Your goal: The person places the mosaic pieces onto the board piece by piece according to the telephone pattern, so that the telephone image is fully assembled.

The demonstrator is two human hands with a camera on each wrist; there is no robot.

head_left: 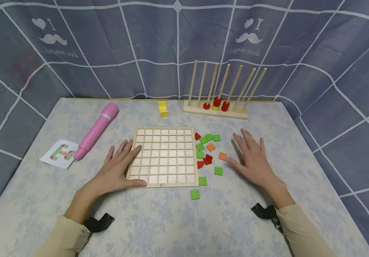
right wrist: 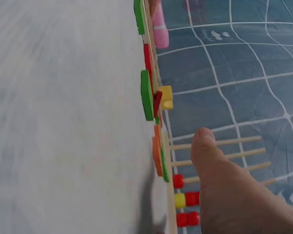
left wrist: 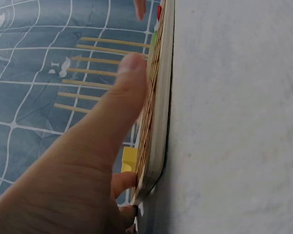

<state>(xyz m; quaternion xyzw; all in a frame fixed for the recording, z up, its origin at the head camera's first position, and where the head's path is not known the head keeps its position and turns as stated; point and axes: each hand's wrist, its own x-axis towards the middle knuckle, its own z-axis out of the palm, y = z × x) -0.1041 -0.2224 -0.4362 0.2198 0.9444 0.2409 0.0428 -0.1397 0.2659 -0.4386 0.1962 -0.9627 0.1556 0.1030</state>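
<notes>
A square wooden grid board (head_left: 163,157) with rows of shallow cells lies flat on the table. Over its left side rests my left hand (head_left: 118,167), fingers straight and spread, thumb across the lower left corner. To the right of the board, my right hand (head_left: 252,160) is held with its fingers spread and nothing in them. Its thumb tip is right beside an orange square tile (head_left: 222,156). Between board and hand lie several green square tiles (head_left: 218,171), red quarter-round pieces (head_left: 200,164) and another orange tile (head_left: 210,147).
Behind stands a wooden peg rack (head_left: 215,111) with upright rods and a few red and yellow beads. A yellow block (head_left: 163,109) sits behind the board. Left of it lie a pink microphone-shaped object (head_left: 96,132) and a pattern card (head_left: 60,154). A checked curtain (head_left: 158,46) surrounds the table.
</notes>
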